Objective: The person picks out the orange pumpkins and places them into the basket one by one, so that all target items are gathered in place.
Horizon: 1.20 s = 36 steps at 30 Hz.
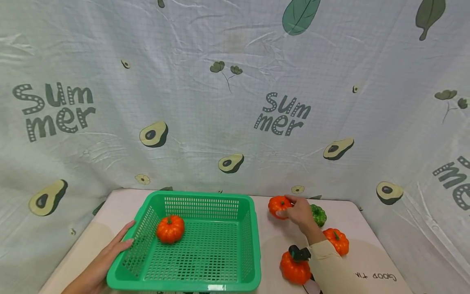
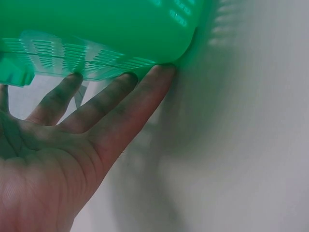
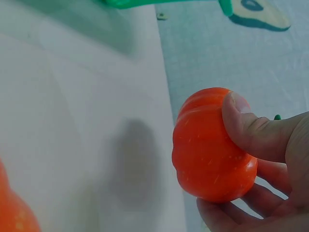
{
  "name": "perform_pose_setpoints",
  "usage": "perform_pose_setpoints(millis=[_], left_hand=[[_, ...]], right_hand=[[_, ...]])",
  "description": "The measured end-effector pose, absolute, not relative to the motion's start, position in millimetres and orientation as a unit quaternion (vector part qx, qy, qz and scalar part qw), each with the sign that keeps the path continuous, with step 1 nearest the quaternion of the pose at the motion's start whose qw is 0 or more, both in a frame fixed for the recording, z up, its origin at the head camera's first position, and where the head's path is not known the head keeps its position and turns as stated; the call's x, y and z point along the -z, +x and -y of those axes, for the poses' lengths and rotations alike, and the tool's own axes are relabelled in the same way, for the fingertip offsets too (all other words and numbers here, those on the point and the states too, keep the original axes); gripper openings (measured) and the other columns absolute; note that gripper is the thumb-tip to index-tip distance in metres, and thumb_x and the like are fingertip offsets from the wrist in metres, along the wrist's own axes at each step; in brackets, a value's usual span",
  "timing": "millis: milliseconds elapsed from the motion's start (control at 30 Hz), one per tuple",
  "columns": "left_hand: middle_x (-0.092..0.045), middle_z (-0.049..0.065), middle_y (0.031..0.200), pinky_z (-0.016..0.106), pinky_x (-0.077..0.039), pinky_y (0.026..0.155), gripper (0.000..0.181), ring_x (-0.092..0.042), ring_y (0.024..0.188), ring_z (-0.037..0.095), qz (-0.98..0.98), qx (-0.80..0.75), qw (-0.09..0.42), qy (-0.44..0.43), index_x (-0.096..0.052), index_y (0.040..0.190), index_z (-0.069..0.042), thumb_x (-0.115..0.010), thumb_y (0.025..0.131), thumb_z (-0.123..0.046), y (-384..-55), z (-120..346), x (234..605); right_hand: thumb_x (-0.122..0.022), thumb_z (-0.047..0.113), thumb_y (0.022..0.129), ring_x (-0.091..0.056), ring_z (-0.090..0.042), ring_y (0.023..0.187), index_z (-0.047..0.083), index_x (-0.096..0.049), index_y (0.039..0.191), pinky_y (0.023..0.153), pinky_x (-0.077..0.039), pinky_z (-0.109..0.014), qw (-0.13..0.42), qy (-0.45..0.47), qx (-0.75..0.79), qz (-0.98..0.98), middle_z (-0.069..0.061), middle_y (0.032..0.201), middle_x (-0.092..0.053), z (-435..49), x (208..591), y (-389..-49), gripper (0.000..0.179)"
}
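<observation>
My right hand (image 1: 302, 213) grips a small orange pumpkin (image 1: 277, 206) at the far side of the table, right of a green plastic basket (image 1: 165, 284). In the right wrist view the thumb presses one side of this pumpkin (image 3: 210, 150) and the fingers curl under the other; its shadow falls apart from it on the tabletop. Straight fingers of my left hand (image 2: 91, 125) touch the basket's outer left wall. Inside the basket, toward its left side, sits another orange pumpkin (image 1: 170, 229).
Behind my right wrist is a green pumpkin (image 1: 319, 215), partly hidden. Orange pumpkins lie right of the forearm (image 1: 338, 241) and left of it, the latter pumpkin (image 1: 293, 269) partly covered by a black wrist device (image 1: 299, 253). A printed curtain (image 1: 235, 122) hangs behind the white table (image 1: 269, 239).
</observation>
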<state>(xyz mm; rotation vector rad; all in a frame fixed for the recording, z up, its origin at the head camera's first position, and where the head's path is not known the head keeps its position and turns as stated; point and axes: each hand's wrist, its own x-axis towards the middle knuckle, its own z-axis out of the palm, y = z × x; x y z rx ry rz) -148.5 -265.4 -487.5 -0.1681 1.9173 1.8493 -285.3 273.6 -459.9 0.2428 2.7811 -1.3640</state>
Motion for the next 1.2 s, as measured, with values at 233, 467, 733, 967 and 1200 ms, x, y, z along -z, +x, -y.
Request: perform_pose_setpoints(millis=[233, 467, 733, 967, 1200], left_hand=[[0.013, 0.019, 0.175, 0.035, -0.053, 0.098, 0.074, -0.036, 0.143, 0.031, -0.697, -0.672, 0.239, -0.066, 0.012, 0.167, -0.033, -0.037, 0.113, -0.045, -149.4, 264.8, 485.3], [0.016, 0.017, 0.175, 0.024, -0.045, 0.094, 0.076, -0.007, 0.155, 0.041, -0.722, -0.652, 0.222, -0.063, 0.011, 0.168, -0.029, -0.038, 0.112, -0.046, -155.4, 262.3, 483.5], [0.018, 0.018, 0.174, 0.024, -0.047, 0.093, 0.076, -0.005, 0.155, 0.042, -0.718, -0.656, 0.224, -0.067, 0.012, 0.168, -0.028, -0.038, 0.112, -0.045, -151.9, 263.7, 486.3], [0.014, 0.022, 0.174, 0.028, -0.051, 0.095, 0.075, -0.016, 0.152, 0.041, -0.714, -0.661, 0.222, -0.066, 0.010, 0.168, -0.027, -0.037, 0.113, -0.044, -150.4, 262.6, 487.0], [0.013, 0.022, 0.174, 0.029, -0.051, 0.095, 0.074, -0.017, 0.151, 0.041, -0.713, -0.662, 0.219, -0.064, 0.010, 0.168, -0.027, -0.037, 0.113, -0.043, -149.2, 263.6, 486.0]], right_hand=[[-0.083, 0.003, 0.082, -0.058, -0.042, 0.125, 0.000, -0.057, 0.147, 0.108, -0.049, -0.056, 0.014, 0.055, 0.442, -0.895, -0.026, 0.148, -0.058, -269.4, 446.9, -282.8, 0.070], [-0.082, 0.002, 0.080, -0.057, -0.041, 0.124, 0.001, -0.059, 0.145, 0.106, -0.050, -0.055, 0.014, 0.039, 0.444, -0.895, -0.026, 0.146, -0.059, -269.8, 431.9, -279.5, 0.069], [-0.084, 0.002, 0.080, -0.057, -0.042, 0.125, 0.001, -0.058, 0.147, 0.107, -0.049, -0.055, 0.026, 0.019, 0.457, -0.889, -0.025, 0.147, -0.058, -263.2, 422.3, -276.1, 0.071], [-0.083, 0.000, 0.080, -0.058, -0.040, 0.125, 0.001, -0.059, 0.146, 0.107, -0.051, -0.053, 0.026, 0.002, 0.468, -0.884, -0.024, 0.146, -0.059, -259.0, 413.4, -272.9, 0.070], [-0.084, 0.000, 0.080, -0.060, -0.039, 0.125, 0.002, -0.060, 0.145, 0.106, -0.052, -0.053, 0.031, -0.009, 0.468, -0.883, -0.024, 0.146, -0.061, -253.0, 403.0, -269.6, 0.069]])
